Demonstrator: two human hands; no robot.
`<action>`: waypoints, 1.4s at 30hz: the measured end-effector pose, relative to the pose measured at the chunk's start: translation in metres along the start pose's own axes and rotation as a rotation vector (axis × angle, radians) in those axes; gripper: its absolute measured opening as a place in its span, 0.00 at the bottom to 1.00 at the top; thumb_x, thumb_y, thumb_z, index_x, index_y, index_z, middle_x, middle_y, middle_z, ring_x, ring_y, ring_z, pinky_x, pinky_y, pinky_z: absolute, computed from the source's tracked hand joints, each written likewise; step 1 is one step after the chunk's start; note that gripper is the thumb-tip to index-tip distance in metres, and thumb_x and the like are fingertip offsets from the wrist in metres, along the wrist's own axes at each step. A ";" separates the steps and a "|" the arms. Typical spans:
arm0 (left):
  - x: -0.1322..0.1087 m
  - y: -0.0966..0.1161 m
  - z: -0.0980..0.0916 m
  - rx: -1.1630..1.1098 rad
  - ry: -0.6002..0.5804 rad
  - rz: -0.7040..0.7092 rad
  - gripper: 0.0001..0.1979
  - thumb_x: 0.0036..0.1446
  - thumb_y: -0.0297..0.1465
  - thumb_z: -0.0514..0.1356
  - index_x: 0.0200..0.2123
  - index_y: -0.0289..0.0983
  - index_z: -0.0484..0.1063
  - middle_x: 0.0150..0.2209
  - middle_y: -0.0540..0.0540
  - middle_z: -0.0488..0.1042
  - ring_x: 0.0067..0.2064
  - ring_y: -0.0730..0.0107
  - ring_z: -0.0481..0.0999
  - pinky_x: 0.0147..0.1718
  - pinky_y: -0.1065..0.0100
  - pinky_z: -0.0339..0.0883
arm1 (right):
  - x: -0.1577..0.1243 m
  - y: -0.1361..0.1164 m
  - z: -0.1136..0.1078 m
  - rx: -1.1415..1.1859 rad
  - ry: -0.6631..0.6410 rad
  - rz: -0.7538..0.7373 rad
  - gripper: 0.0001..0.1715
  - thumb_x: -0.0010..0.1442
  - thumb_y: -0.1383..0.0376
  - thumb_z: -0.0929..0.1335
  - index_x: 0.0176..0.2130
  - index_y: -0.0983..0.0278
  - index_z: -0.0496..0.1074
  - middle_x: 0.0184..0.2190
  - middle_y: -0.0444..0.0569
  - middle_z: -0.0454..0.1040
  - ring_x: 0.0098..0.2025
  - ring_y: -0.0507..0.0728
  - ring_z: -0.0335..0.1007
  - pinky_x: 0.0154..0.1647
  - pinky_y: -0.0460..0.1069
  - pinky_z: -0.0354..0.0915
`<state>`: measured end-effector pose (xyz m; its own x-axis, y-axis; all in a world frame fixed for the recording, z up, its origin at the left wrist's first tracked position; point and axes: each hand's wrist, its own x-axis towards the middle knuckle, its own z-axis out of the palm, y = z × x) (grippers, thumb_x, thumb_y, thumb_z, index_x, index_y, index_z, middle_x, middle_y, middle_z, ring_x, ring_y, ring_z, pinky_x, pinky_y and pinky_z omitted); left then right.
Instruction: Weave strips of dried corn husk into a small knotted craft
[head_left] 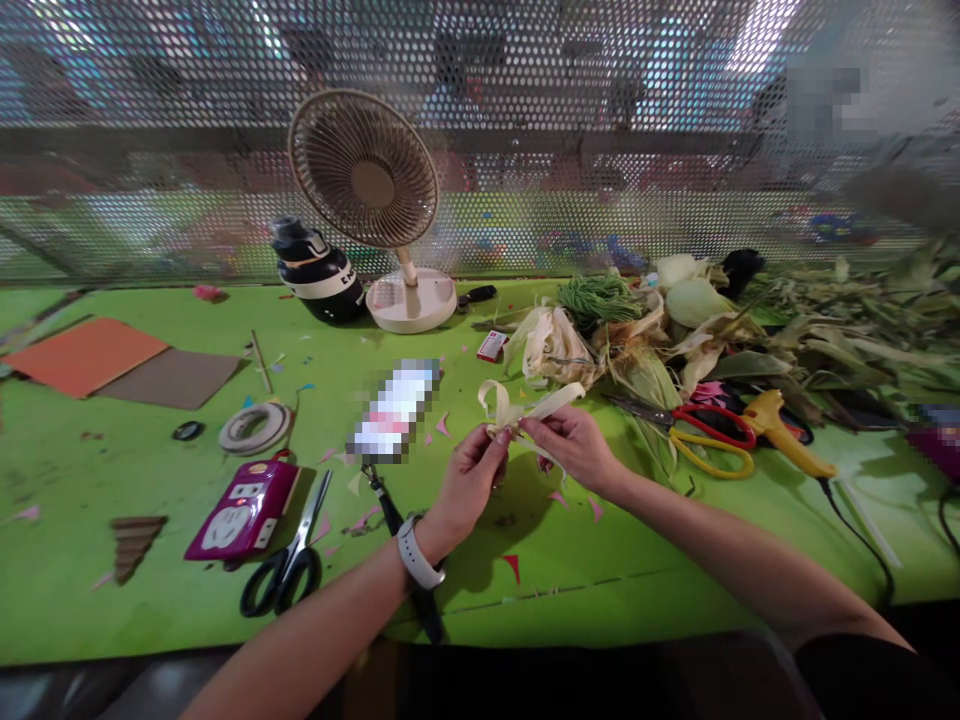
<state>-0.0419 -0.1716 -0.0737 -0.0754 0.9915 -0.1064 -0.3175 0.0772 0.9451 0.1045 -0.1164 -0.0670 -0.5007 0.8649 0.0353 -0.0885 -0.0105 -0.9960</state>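
Observation:
Both hands meet above the middle of the green table, pinching a pale strip of corn husk (555,399) that is bent into loops. My left hand (474,480), with a white band on its wrist, grips it at the gathered centre. The fingers of my right hand (571,445) are closed on it just to the right. A loop rises at the upper left and a flat end sticks out to the upper right. Behind the hands lies a bundle of dried husks (555,345). Red-and-yellow-handled scissors (712,440) rest to the right.
A fan (373,185) and a dark bottle (319,275) stand at the back. A blurred phone (396,410) with a strap, a tape roll (255,428), a purple box (244,508) and black scissors (289,560) lie left. A yellow glue gun (787,435) and husk heap (847,330) are right.

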 end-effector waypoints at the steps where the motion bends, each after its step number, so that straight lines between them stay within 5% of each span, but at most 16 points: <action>1: 0.000 0.000 0.000 -0.004 0.004 0.003 0.16 0.51 0.41 0.63 0.25 0.36 0.64 0.18 0.57 0.59 0.19 0.82 0.54 0.17 0.78 0.48 | 0.000 0.000 0.001 0.000 0.002 -0.002 0.15 0.56 0.56 0.69 0.35 0.66 0.73 0.20 0.41 0.69 0.16 0.46 0.62 0.15 0.41 0.62; 14: -0.001 -0.005 -0.003 -0.192 -0.047 -0.068 0.13 0.49 0.38 0.66 0.34 0.37 0.71 0.24 0.53 0.67 0.24 0.80 0.65 0.24 0.77 0.60 | 0.002 -0.011 -0.003 0.033 0.033 0.022 0.19 0.59 0.52 0.65 0.30 0.65 0.67 0.17 0.39 0.67 0.17 0.47 0.64 0.18 0.42 0.64; 23: -0.001 -0.001 0.000 -0.144 -0.034 -0.095 0.15 0.46 0.41 0.67 0.31 0.36 0.70 0.22 0.54 0.67 0.22 0.81 0.64 0.21 0.77 0.58 | 0.002 -0.009 -0.002 0.103 -0.002 0.053 0.18 0.54 0.54 0.71 0.35 0.67 0.70 0.25 0.43 0.71 0.18 0.45 0.63 0.17 0.41 0.65; 32: -0.006 0.003 -0.001 -0.031 -0.105 -0.094 0.14 0.51 0.41 0.63 0.33 0.36 0.70 0.23 0.52 0.70 0.20 0.80 0.64 0.17 0.76 0.53 | 0.004 -0.008 -0.004 0.073 0.031 0.044 0.17 0.52 0.56 0.72 0.32 0.67 0.70 0.22 0.41 0.70 0.18 0.45 0.63 0.16 0.41 0.64; 42: 0.000 -0.001 -0.004 0.013 -0.030 -0.024 0.17 0.50 0.43 0.63 0.24 0.36 0.67 0.18 0.55 0.63 0.19 0.81 0.56 0.18 0.76 0.48 | 0.000 -0.002 0.000 -0.080 0.013 -0.071 0.14 0.54 0.57 0.71 0.35 0.66 0.73 0.23 0.45 0.73 0.20 0.47 0.66 0.19 0.43 0.66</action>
<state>-0.0457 -0.1725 -0.0756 -0.0391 0.9920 -0.1199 -0.3065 0.1023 0.9464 0.1042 -0.1164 -0.0651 -0.4840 0.8687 0.1053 -0.0538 0.0905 -0.9944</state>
